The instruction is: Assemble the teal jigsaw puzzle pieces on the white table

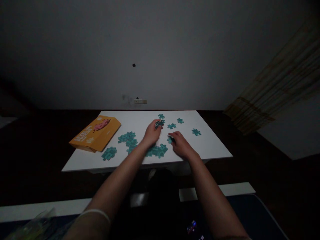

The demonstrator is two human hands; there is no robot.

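On a small white table (pixel 215 146), teal jigsaw pieces lie face down in loose heaps (pixel 128 138). My left hand (pixel 151 133) reaches over the middle of the table with its fingers closed round a puzzle piece (pixel 159 124) held just above the surface. My right hand (pixel 180 144) rests on the table to the right of it, fingers pinched on another teal piece (pixel 170 138). A joined cluster of pieces (pixel 158 150) lies between and below the two hands. Single pieces (pixel 196 132) are scattered at the far right.
An orange puzzle box (pixel 96 133) lies flat on the table's left part. A separate clump of pieces (pixel 109 153) sits near the front left edge. The room is dim, with a grey wall behind, a wall socket (pixel 140 101) and a curtain (pixel 280 86) at right.
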